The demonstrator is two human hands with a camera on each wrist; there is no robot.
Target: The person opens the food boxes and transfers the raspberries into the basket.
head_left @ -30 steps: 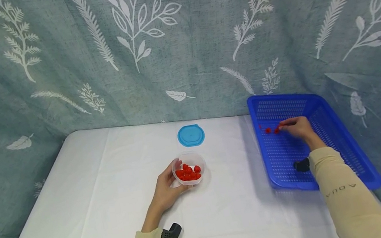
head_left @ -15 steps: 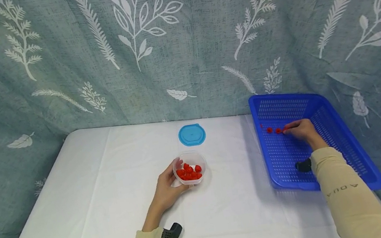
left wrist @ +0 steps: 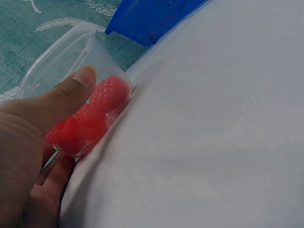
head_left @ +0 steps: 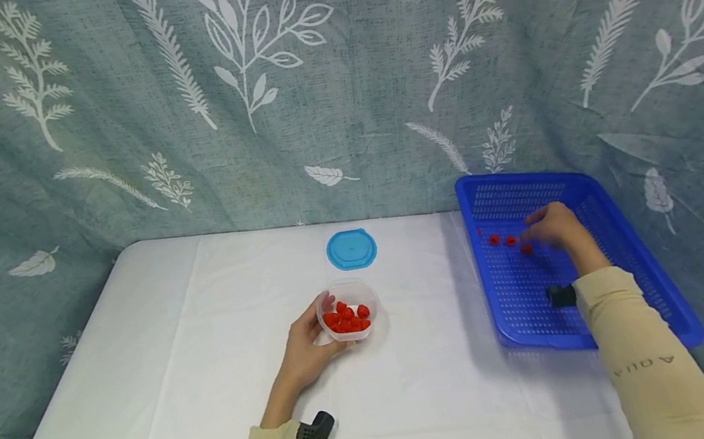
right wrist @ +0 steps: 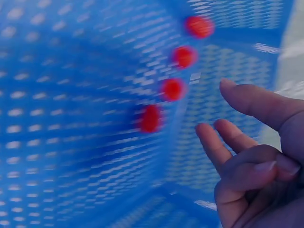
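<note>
My left hand (head_left: 303, 350) grips a clear plastic tub (head_left: 367, 292) from its left side, thumb on the near wall. Inside the tub lie several red raspberries (left wrist: 110, 93), heaped toward the bottom. Over at the right, my right hand (head_left: 557, 227) hovers inside a blue plastic basket (head_left: 514, 328) with nothing between its fingers. Several raspberries stand in a row on the basket floor; the one nearest the hand is a raspberry (head_left: 526, 249) just below the fingertips. In the right wrist view, the thumb is spread apart from the fingers, and the end raspberry (right wrist: 150, 118) is blurred.
A round blue lid (head_left: 351, 250) lies on the white tablecloth (head_left: 146, 405) behind the tub. The basket's raised walls surround the right hand. A green leaf-patterned curtain (head_left: 371, 78) hangs along the back and sides.
My right hand has let go of a raspberry, which now sits at the right end of the row, and has lifted slightly away. The left hand and tub have stayed put.
</note>
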